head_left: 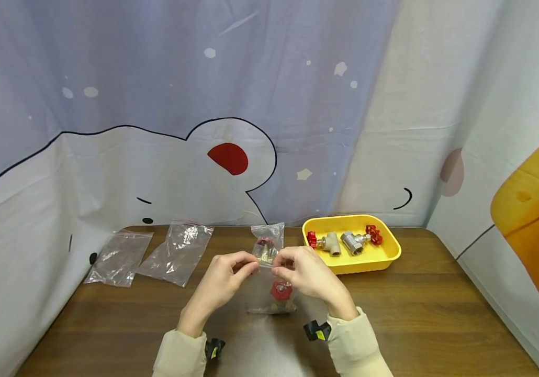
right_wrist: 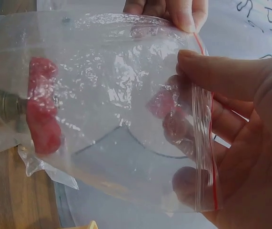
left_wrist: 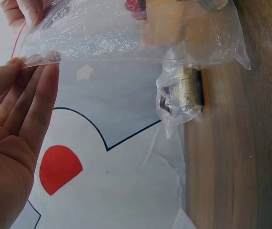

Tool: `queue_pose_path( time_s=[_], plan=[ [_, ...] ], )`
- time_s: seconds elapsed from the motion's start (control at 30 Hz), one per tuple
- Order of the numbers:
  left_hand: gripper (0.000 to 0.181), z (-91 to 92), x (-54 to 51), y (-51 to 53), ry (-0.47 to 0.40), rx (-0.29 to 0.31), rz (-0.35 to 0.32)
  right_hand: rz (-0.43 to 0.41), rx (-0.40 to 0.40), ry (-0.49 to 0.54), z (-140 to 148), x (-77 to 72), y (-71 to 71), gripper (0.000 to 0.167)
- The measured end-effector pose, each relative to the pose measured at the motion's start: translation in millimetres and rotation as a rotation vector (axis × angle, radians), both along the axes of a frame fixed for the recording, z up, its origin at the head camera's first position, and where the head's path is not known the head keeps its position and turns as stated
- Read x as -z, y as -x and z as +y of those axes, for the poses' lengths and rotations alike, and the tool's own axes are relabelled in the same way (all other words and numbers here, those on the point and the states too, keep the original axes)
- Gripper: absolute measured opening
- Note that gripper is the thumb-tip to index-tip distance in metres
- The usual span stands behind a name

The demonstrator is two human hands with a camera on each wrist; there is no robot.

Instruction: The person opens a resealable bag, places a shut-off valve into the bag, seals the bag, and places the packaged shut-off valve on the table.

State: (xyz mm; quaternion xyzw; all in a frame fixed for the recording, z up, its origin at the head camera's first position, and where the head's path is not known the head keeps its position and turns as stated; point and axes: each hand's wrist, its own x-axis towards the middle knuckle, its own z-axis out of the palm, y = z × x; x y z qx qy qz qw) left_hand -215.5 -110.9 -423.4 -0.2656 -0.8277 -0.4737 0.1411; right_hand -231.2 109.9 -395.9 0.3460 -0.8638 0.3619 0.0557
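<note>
Clear zip bag held mouth up, red-wheeled valve inside

Through my remote view, a person's left hand and right hand meet over a brown wooden counter. Each has thumb and fingers clamped on the bag's mouth, left hand at one part of the edge, right hand at another, near each other. From my right wrist view, a red strip runs along that mouth, and fingers show through the plastic.

The key relation, as I judge it: the bag's long axis runs down from the hands toward the counter, with the mouth crossing between them. The valve sits low in the bag, wheel toward the mouth, below the hands and nearer the right one. Whether the bag's bottom touches the counter, I cannot tell.

Just behind, a second bag holds another valve. To the left lie two flat bags; to the right, a yellow tray carries two more red-handled valves.
</note>
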Motion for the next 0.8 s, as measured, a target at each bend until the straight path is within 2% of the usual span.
queue_pose_path(
  time_s=[0.13, 0.37, 0.8],
  plan=[
    [0.004, 0.9, 0.3, 0.2, -0.003, 0.002, 0.000, -0.003, -0.008, -0.002, 1.8, -0.8, 0.0, 0.014],
    [0.005, 1.3, 1.1, 0.4, -0.011, 0.007, -0.013, -0.060, -0.028, -0.012, 7.0, -2.4, 1.4, 0.009],
    [0.005, 0.7, 0.5, 0.8, -0.009, 0.007, -0.002, -0.030, -0.023, 0.011, 5.9, 0.4, 1.2, 0.017]
  ],
)
